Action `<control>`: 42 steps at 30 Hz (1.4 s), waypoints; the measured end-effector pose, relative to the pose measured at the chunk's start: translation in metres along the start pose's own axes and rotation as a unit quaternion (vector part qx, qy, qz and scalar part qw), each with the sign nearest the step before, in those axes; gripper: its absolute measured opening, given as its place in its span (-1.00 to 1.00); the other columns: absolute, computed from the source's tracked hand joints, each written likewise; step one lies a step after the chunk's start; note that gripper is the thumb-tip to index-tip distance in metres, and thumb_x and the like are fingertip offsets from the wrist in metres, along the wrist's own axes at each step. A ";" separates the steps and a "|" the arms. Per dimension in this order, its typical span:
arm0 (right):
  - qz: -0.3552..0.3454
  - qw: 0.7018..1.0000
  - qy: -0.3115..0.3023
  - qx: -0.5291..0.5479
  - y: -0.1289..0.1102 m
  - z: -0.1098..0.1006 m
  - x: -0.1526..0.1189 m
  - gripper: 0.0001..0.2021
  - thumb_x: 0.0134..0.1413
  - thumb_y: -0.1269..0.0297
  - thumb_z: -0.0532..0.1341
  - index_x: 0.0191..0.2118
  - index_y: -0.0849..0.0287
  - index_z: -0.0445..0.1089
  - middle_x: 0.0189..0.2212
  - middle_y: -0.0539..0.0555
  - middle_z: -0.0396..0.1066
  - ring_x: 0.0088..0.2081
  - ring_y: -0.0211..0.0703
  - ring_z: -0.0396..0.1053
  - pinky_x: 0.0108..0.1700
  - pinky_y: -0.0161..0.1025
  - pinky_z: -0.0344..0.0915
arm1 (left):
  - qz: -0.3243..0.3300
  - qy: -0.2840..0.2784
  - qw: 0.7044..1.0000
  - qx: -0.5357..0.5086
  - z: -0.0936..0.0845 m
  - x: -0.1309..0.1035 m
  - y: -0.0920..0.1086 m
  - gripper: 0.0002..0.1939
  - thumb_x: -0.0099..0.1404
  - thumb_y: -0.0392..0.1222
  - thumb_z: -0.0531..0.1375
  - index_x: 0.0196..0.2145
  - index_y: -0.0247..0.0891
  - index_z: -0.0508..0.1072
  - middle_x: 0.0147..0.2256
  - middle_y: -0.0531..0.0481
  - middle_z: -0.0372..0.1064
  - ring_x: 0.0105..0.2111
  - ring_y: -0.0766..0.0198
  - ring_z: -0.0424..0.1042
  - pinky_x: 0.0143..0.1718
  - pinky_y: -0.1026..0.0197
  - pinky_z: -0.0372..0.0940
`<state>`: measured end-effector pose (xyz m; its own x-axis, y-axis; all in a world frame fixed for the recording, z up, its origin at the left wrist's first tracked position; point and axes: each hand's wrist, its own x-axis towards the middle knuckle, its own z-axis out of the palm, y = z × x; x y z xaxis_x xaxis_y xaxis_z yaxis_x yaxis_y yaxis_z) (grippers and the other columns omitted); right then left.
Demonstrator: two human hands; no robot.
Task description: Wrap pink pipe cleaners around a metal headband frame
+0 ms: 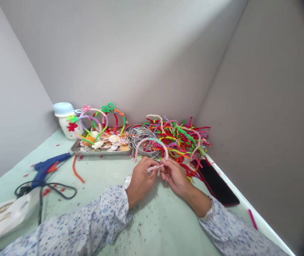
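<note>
A headband [152, 139] wrapped in pale pink and mint pipe cleaner arches up between my hands above the table. My right hand [175, 176] pinches its right end, where the wrapping is pink. In the closed fingers of my left hand [142, 179] is a loose length of pale pink pipe cleaner [153, 168], its tip meeting my right fingertips at the band's end. The left end of the headband hangs free behind my left hand. Whether the pipe cleaner is wound onto the band is hidden by my fingers.
Behind stand a metal tray [106, 153] of shells and finished headbands [114, 117], bare wire hoops [142, 137] and a pipe cleaner heap [181, 137]. A blue glue gun [44, 169] with cord and a white bottle [66, 124] are left; a black phone [218, 183] lies right.
</note>
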<state>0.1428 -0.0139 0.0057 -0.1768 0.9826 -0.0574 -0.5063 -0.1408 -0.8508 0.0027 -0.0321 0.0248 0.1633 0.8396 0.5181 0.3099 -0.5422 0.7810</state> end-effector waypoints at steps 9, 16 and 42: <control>-0.043 0.999 0.000 -0.014 0.002 -0.002 0.001 -0.90 -0.04 0.28 0.21 -0.43 0.17 0.30 -0.67 -0.09 0.31 -0.71 -0.35 0.25 -0.72 -0.43 0.06 | -0.074 0.045 0.993 -0.084 0.003 -0.001 -0.006 -0.66 0.13 -0.31 0.19 -0.11 -0.24 0.24 -0.31 0.00 0.30 -0.29 0.28 0.36 -0.23 0.21 0.28; -0.047 0.999 0.006 0.010 0.001 -0.003 0.002 -0.92 -0.05 0.29 0.21 -0.43 0.18 0.31 -0.66 -0.08 0.32 -0.72 -0.34 0.25 -0.72 -0.42 0.07 | -0.173 0.015 0.971 -0.164 0.005 0.004 -0.010 -0.75 0.10 -0.26 0.22 -0.24 -0.29 0.31 -0.47 0.07 0.33 -0.51 0.37 0.33 -0.47 0.32 0.24; 0.023 0.996 -0.061 0.054 0.002 -0.005 0.003 -0.95 -0.02 0.40 0.22 -0.44 0.23 0.40 -0.63 -0.04 0.34 -0.65 -0.35 0.27 -0.62 -0.42 0.19 | -0.109 -0.011 0.981 -0.160 0.004 0.002 -0.006 -0.91 0.17 -0.29 0.15 -0.35 -0.30 0.45 -0.38 -0.02 0.44 -0.37 0.30 0.41 -0.28 0.26 0.30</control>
<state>0.1454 -0.0105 0.0011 -0.3008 0.9533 -0.0260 -0.5816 -0.2049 -0.7873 0.0051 -0.0274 0.0198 0.1471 0.9353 0.3218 0.0295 -0.3293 0.9438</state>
